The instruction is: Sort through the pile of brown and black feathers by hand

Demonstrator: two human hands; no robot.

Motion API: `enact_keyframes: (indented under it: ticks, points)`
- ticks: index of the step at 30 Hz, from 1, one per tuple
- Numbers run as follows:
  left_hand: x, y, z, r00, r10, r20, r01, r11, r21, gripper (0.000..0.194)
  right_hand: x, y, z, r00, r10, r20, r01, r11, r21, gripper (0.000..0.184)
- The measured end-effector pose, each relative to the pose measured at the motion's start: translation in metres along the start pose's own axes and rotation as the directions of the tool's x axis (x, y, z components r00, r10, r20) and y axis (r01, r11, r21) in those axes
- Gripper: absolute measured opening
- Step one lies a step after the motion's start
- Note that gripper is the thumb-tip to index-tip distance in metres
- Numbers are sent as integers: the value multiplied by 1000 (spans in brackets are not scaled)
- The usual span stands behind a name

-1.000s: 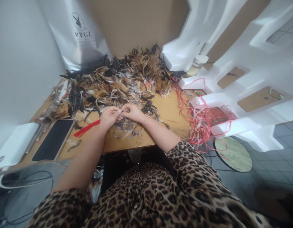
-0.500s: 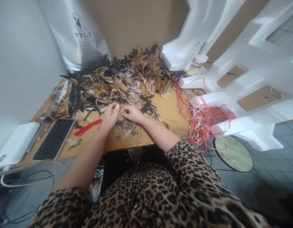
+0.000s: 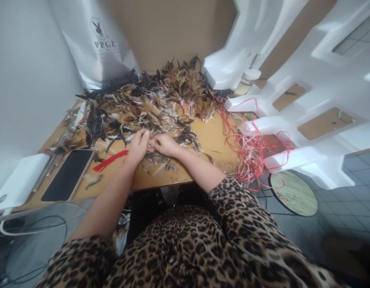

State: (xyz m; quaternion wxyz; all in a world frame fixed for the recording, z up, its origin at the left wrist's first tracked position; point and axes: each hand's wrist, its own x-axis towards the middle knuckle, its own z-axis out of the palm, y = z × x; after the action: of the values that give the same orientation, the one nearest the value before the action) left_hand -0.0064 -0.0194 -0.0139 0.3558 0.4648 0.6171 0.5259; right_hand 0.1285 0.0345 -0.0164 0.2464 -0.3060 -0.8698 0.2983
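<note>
My left hand point(image 3: 139, 145) and my right hand point(image 3: 163, 144) meet at the near edge of a heap of brown and black feathers point(image 3: 137, 106). Both have curled fingers pressed together, the fingertips touching or nearly so. Whatever is pinched between them is too small and too hidden to name. Loose feather scraps point(image 3: 161, 164) lie on the table just below the hands. A bundle of red strips point(image 3: 110, 161) lies beside my left wrist. Behind, bunches of brown feathers point(image 3: 185, 82) stand with their tips up.
A phone point(image 3: 67, 175) and a white power bank point(image 3: 21, 180) with a cable lie at the left. Tangled pink string point(image 3: 253, 156) hangs over white foam pieces point(image 3: 295, 158) at the right. A lidded jar point(image 3: 247, 81) and a silver bag point(image 3: 97, 52) stand behind. A round stool point(image 3: 293, 194) is below.
My right hand has turned slightly and its fingers have closed in toward my left hand. The view has shifted a little; the feathers and other objects stay put.
</note>
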Motion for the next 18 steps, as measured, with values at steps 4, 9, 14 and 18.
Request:
enact_keyframes:
  ticks: [4, 9, 14, 18]
  points:
    - [1, 1, 1, 995, -62, 80, 75, 983, -170, 49, 6, 11, 1, 989, 143, -48, -121, 943, 310, 14]
    - [3, 0, -1, 989, -95, 117, 120, 966, -231, 47, 8, 16, -1, 988, 149, -33, -118, 883, 454, 11]
    - [4, -2, -1, 990, -130, 53, 138, 966, -217, 46, 1, 10, -6, 995, 35, 92, -72, 893, 444, 19]
    - [4, -3, 0, 996, -81, 41, 87, 982, -169, 41, -2, 4, -6, 990, -123, 70, 114, 986, 121, 14]
